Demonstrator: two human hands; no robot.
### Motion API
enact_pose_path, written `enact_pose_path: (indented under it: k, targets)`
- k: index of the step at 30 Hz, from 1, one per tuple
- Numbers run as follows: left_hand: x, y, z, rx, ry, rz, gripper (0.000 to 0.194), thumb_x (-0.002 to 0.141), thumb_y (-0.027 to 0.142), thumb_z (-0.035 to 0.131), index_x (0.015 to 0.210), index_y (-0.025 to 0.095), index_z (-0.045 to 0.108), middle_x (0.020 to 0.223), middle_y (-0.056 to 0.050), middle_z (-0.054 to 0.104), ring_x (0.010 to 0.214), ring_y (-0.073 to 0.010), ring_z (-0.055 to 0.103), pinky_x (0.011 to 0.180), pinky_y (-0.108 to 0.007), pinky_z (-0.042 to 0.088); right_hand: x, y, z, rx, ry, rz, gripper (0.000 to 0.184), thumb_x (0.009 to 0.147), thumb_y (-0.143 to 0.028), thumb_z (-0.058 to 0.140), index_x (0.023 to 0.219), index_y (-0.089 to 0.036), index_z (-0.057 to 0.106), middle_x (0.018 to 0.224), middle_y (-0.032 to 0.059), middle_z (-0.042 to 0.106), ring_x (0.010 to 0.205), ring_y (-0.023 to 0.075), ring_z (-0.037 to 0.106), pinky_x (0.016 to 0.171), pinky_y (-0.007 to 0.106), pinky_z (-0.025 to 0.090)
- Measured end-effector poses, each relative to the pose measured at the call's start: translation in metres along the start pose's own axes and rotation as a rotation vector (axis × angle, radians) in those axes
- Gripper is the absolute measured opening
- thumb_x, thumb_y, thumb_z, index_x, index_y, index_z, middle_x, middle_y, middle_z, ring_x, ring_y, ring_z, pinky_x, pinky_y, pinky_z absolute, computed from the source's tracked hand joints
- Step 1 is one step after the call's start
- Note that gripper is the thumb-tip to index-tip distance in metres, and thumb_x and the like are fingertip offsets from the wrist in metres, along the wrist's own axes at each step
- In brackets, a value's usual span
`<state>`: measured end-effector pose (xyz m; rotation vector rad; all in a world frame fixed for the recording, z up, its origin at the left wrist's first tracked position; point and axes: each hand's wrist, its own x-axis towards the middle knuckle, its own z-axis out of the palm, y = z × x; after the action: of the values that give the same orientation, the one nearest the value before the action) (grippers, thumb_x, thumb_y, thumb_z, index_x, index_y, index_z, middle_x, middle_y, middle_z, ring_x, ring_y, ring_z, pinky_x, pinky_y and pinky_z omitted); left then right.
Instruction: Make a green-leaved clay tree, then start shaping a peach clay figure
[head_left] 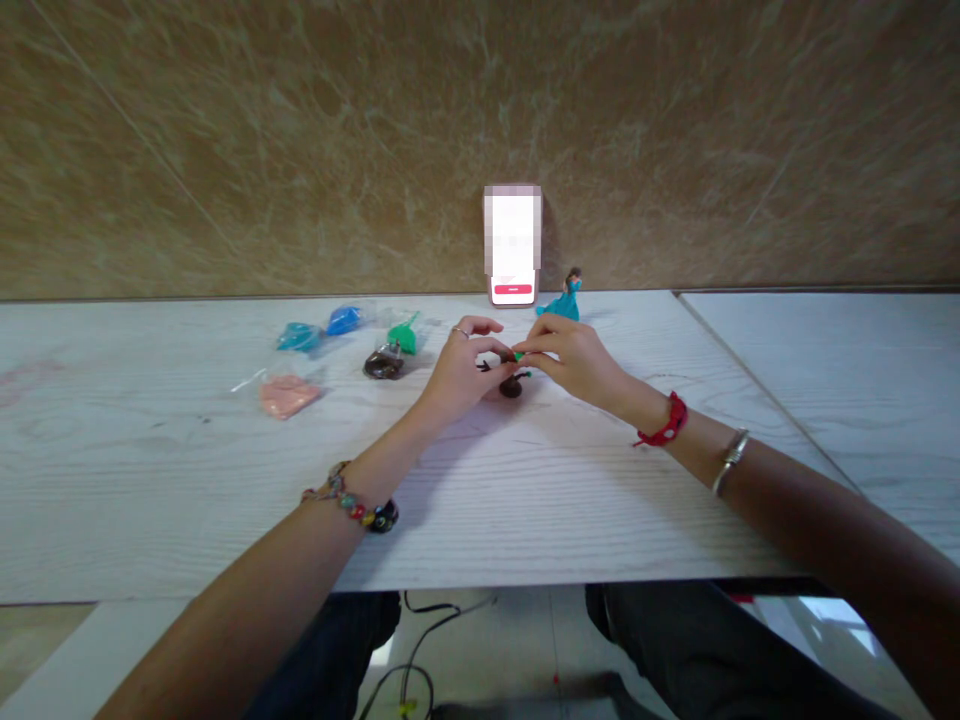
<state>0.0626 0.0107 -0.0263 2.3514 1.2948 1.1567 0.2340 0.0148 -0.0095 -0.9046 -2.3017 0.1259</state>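
A small dark brown clay figure (511, 388) with thin branch-like bits and a round base is between my hands over the white table. My left hand (459, 372) pinches its upper part between thumb and fingers. From the other side, my right hand (576, 358) has its fingertips closed on a tiny piece of green clay (518, 356) against the figure's top. Another green speck sits at the end of a thin branch on the right. The fingers partly hide the figure, so its full shape cannot be made out.
Bags of clay lie to the left: teal (298, 337), blue (345, 320), green (403, 335), dark brown (383, 362) and pink (288, 396). Against the brown marbled wall leans a lit phone (513, 245). Right of it stands a figurine in a turquoise dress (564, 303).
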Motion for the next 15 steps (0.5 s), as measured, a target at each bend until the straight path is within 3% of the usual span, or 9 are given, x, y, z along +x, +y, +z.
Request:
enact_pose_path:
  k: [10,15]
  targets:
    - [0.0,0.001,0.001,-0.036,-0.016,-0.044,0.009,0.068,0.025,0.065,0.073,0.017,0.063,0.098,-0.005,0.05,0.093,-0.0165,0.051,0.08,-0.035,0.046,-0.002,0.001,-0.007,0.076,0.054,0.063,0.016,0.074,-0.019,0.06,0.088,-0.018,0.068,0.084,0.004,0.061,0.072,0.0117,0.053,0.064,0.026,0.043]
    - [0.0,0.001,0.001,-0.057,-0.034,-0.053,0.019,0.066,0.029,0.066,0.08,0.017,0.064,0.099,-0.006,0.05,0.093,-0.0172,0.051,0.076,-0.033,0.046,-0.009,0.009,-0.016,0.126,0.178,0.13,0.016,0.078,-0.024,0.055,0.088,-0.02,0.068,0.084,0.0035,0.062,0.068,0.0104,0.052,0.059,0.025,0.042]
